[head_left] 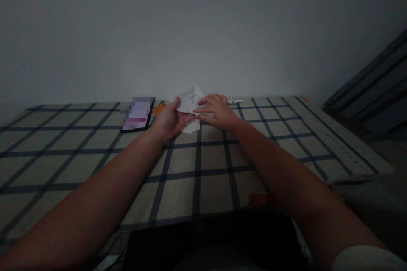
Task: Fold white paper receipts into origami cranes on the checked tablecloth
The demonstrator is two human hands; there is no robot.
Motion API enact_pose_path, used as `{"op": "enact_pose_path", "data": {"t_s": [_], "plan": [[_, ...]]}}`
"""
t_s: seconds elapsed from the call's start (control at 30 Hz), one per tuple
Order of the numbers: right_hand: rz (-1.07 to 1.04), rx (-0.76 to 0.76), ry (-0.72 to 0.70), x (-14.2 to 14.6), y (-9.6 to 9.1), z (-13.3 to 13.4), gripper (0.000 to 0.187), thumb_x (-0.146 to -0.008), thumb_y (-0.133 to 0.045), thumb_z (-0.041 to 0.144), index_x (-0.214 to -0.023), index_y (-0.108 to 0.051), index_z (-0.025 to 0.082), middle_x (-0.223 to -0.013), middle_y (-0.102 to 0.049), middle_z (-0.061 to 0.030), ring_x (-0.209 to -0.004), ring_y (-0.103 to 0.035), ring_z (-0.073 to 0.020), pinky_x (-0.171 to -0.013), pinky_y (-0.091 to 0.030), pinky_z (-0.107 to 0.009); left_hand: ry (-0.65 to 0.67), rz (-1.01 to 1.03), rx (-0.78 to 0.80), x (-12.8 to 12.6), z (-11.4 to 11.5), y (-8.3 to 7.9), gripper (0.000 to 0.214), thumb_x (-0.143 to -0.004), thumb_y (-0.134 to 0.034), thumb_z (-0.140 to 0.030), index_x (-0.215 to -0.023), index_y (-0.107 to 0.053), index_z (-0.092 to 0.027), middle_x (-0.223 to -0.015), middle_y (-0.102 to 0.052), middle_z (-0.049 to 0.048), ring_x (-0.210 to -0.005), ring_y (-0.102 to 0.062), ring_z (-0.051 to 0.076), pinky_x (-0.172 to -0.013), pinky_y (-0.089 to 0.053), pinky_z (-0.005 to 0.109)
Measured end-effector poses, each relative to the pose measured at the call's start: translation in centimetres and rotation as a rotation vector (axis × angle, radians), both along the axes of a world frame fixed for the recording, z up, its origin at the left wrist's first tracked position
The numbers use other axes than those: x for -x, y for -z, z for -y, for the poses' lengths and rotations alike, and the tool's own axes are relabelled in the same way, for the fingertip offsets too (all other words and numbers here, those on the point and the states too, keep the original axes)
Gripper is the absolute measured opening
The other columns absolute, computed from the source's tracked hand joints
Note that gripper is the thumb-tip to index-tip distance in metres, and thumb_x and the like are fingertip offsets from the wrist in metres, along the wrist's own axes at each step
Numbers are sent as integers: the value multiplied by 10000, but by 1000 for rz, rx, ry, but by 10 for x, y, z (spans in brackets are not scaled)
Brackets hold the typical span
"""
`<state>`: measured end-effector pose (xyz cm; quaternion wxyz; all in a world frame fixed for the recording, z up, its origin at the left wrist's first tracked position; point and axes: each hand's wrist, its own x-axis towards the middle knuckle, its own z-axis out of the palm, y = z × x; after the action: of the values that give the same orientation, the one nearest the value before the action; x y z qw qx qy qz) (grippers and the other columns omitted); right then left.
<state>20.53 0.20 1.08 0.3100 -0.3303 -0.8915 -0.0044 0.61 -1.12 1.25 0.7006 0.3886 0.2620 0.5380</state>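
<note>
A partly folded sheet of lined white paper [190, 100] lies at the far side of a checked cloth [197, 165], one flap raised. My left hand [170, 119] grips its left edge, thumb on top and fingers curled under. My right hand [216, 111] presses flat on the paper's right part, fingers stretched out toward the left. A small folded white paper figure [234, 101] sits just behind my right hand.
A phone [137, 114] with a lit screen lies left of my left hand. A plain wall rises right behind the cloth. Dark striped fabric [372, 89] hangs at the right. The cloth's right edge drops off near a grey surface [375, 203].
</note>
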Motion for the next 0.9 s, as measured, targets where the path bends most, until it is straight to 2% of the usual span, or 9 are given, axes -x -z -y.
{"op": "enact_pose_path", "data": {"t_s": [0.07,0.13,0.2,0.27,0.37,0.57,0.67,0.8,0.9], "plan": [[-69,17,-17,1,-1,-1,315,-964,-512,423,-957,-752,218,-1093,-676,-73,-1098,-517,-221,-1001,-258,-413,-13,-18,-38,-1,1,0,425,-992,-402,-389,-1283,-580,-135,-1267,-664,147,-1103,-660,241,-913,-560,379],[-156,80,4,3,-3,-1,391,-969,-486,440,-763,-695,181,-855,-661,-55,-909,-542,-189,-907,-324,-360,-40,-51,-74,-2,1,1,439,-958,-468,-472,-1226,-620,-160,-1257,-671,141,-1129,-643,258,-910,-558,402],[-258,186,35,5,-5,-1,453,-950,-491,482,-621,-576,182,-673,-556,-17,-723,-488,-156,-758,-353,-310,-73,-109,-120,-3,2,2,427,-877,-600,-517,-1109,-675,-166,-1200,-697,137,-1119,-643,268,-907,-555,411],[-366,279,60,7,-6,1,473,-917,-524,515,-573,-491,192,-607,-461,12,-632,-415,-134,-653,-327,-286,-102,-203,-182,-4,4,5,382,-751,-769,-443,-993,-708,-154,-1126,-723,133,-1067,-663,259,-923,-543,392],[-493,342,79,9,-8,3,427,-855,-606,526,-605,-513,193,-610,-450,23,-624,-402,-125,-619,-319,-274,-140,-359,-246,-5,7,7,373,-636,-863,-300,-944,-731,-137,-1046,-744,129,-958,-694,235,-912,-535,353],[-664,390,88,12,-3,-4,313,-767,-711,492,-804,-596,203,-708,-527,19,-665,-466,-126,-631,-381,-262,-236,-412,-229,-5,5,8,362,-633,-857,-294,-938,-741,-139,-1009,-752,122,-894,-704,235,-858,-553,359],[-773,459,42,13,0,-10,332,-754,-724,446,-950,-588,215,-753,-542,26,-691,-505,-123,-644,-415,-255,-260,-440,-241,-3,2,10,373,-644,-848,-314,-956,-740,-140,-1019,-750,122,-875,-703,229,-818,-560,344],[-773,565,-51,13,0,-12,282,-793,-672,457,-884,-635,193,-787,-597,-3,-701,-530,-123,-645,-435,-258,-257,-450,-253,-2,2,10,387,-646,-845,-322,-969,-740,-138,-1014,-752,122,-861,-700,222,-789,-565,327],[-782,588,-29,13,-2,-9,280,-797,-666,462,-856,-655,189,-775,-612,-5,-674,-523,-120,-629,-434,-258,-239,-431,-238,-2,3,10,378,-633,-850,-313,-955,-747,-143,-1021,-753,115,-848,-700,215,-776,-566,320]]}}
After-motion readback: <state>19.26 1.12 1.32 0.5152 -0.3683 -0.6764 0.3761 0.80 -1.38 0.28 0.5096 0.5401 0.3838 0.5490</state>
